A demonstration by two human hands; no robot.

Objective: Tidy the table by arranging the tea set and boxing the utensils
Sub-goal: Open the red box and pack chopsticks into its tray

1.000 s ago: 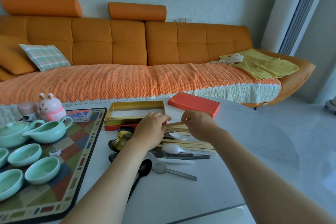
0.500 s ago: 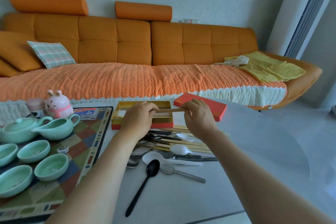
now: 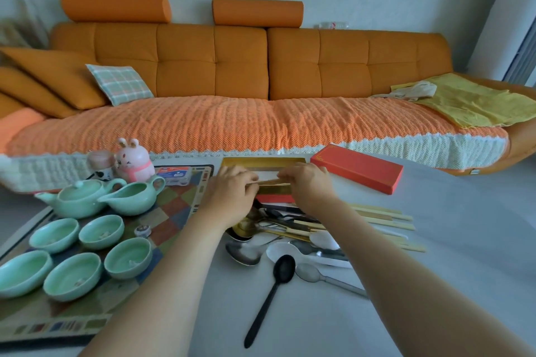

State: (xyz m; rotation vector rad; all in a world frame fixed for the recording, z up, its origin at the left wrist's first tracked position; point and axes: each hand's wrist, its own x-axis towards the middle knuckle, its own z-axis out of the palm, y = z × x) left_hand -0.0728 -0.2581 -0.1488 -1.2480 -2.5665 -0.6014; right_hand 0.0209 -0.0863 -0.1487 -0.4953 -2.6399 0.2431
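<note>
On the table [image 3: 435, 240], the open box [image 3: 261, 160] lies with its long side running left to right. The left hand [image 3: 232, 197] and right hand [image 3: 307, 185], equally near, each pinch one end of the chopsticks [image 3: 269, 182], held parallel just above the box's near edge.

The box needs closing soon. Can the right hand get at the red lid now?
Probably yes: the lid lies uncovered right beside the right hand, but that hand must first release the chopsticks.
</note>
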